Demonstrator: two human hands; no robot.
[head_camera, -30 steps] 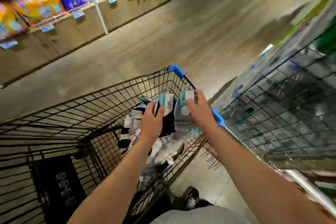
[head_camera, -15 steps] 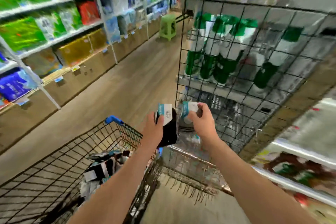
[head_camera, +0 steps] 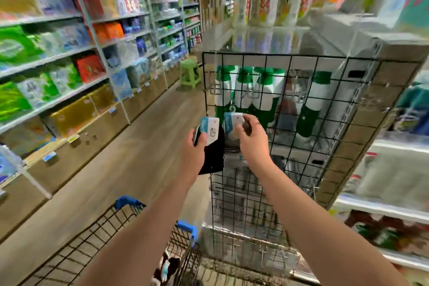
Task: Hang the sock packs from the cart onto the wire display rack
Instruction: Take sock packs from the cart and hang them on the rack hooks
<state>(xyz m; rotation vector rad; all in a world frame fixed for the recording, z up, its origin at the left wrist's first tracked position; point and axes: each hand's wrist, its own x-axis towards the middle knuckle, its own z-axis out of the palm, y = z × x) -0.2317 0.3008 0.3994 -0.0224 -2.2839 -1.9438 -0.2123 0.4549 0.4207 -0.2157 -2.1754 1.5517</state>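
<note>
At the bottom edge, the black wire mesh cart (head_camera: 97,246) has blue plastic corner bumpers (head_camera: 126,201). A heap of soft sock packs (head_camera: 166,269) lies in its near end. Both bare forearms reach up over it. The left hand (head_camera: 193,155) grips a black sock pack (head_camera: 214,153), thumb curled over its stiff white and teal card header. Just beside it, the right hand (head_camera: 251,140) pinches the card top of a pale grey sock pack (head_camera: 232,123), holding it against the black wire display rack (head_camera: 278,55), a flat grid of square cells. Behind the grid stand smooth white bottles with green caps (head_camera: 243,90). Farther down the wood-look aisle sits a green plastic stool (head_camera: 190,72), with metal shelves (head_camera: 58,53) of blurred glossy packets along the left.
</note>
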